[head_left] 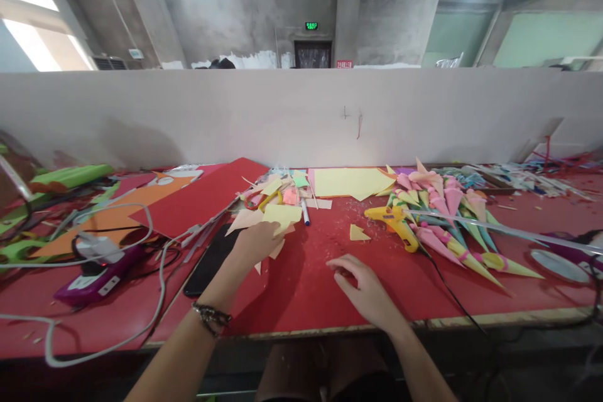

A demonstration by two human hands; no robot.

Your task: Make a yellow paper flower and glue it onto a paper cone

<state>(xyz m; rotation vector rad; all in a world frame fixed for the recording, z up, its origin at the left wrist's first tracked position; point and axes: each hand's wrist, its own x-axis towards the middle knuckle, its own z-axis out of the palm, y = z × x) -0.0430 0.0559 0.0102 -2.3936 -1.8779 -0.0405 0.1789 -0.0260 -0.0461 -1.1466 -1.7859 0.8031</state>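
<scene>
My left hand (257, 243) reaches into a small heap of cut paper, its fingers closed at the near edge of a pale yellow paper piece (284, 216). The fingertips are partly hidden. My right hand (360, 282) hovers low over the red tabletop (311, 289), holding nothing, with thumb and fingers loosely curled and apart. Beyond it lies a small yellow paper scrap (358, 233). Scissors with yellow handles (270, 199) lie partly buried in the heap, near a marker pen (305, 212). A yellow hot glue gun (393, 223) rests to the right.
Pink, yellow and green paper cones (452, 201) are piled at the right. A black phone (214, 260) lies under my left forearm. White cable (162, 282) and a purple power strip (101, 276) occupy the left, near red card (207, 195). A white partition (264, 116) stands behind.
</scene>
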